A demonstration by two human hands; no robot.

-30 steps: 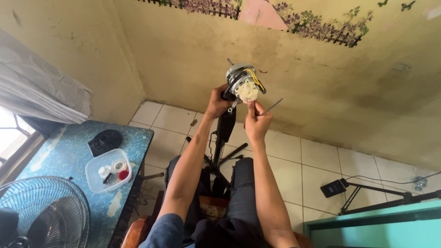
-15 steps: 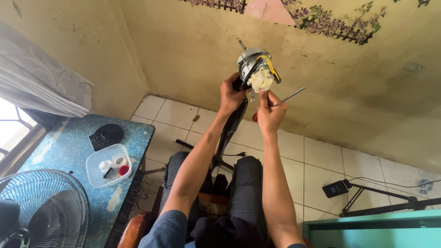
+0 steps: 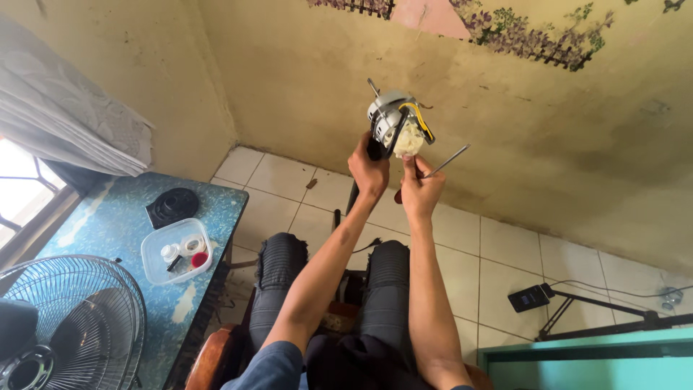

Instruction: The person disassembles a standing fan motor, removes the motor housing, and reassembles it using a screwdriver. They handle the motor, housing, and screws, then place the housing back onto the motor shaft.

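- My left hand (image 3: pixel 369 172) grips below the fan motor (image 3: pixel 395 124), fingers wrapped around its neck.
- My right hand (image 3: pixel 421 189) pinches a screwdriver (image 3: pixel 442 163), fingertips touching the motor's white underside.
- A clear rectangular tub (image 3: pixel 176 250) sits on the blue table (image 3: pixel 115 224).

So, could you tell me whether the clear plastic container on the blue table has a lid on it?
No, the clear plastic container sits open on the blue table, with small parts showing inside.

Home room, tiled floor (image 3: pixel 498 245), curtained window (image 3: pixel 22 195), flower-bordered wall (image 3: pixel 505 29)
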